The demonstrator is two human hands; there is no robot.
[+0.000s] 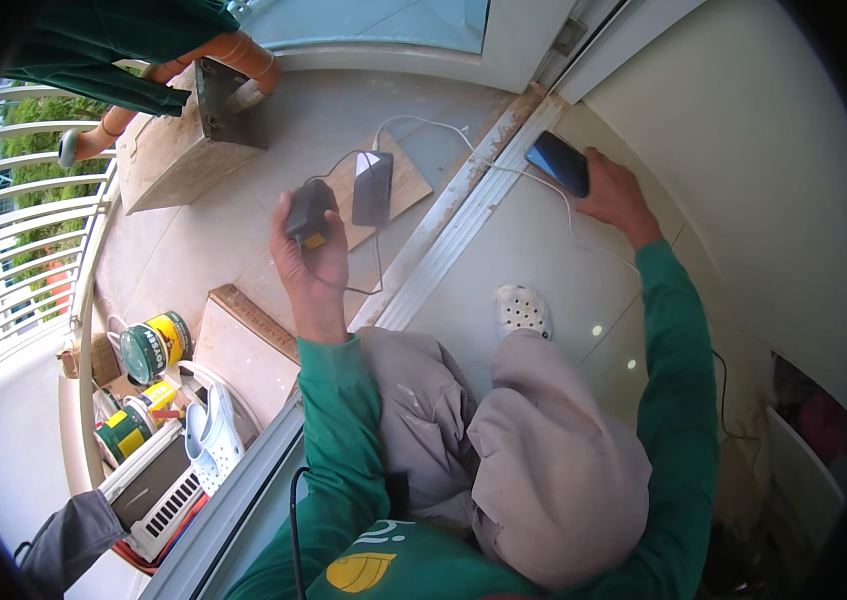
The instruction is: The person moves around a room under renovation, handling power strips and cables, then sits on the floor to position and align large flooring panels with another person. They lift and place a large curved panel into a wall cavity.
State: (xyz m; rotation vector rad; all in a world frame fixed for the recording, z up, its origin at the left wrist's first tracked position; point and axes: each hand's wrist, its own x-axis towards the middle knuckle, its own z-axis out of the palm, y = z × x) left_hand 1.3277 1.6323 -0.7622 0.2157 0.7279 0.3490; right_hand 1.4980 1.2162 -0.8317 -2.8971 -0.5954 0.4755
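Note:
My left hand (312,265) is raised, its fingers wrapped round a black box-shaped device (310,208) with a small yellow label. Dark cables run from this device. Beyond it a dark phone-like slab (373,190) lies on a tan board (410,192), with a bright reflection at its far end. My right hand (616,195) grips a smartphone (558,164) over the white door track (479,208); the thumb side is partly hidden. A thin white cable (424,118) loops from near the slab across the track towards my right arm.
A boxy container (169,150) with an orange pipe (244,58) stands far left, below green cloth (114,40). Paint buckets (144,350) and light-coloured clogs (214,440) sit at left beside a railing (24,220). A white wall (744,130) rises at right.

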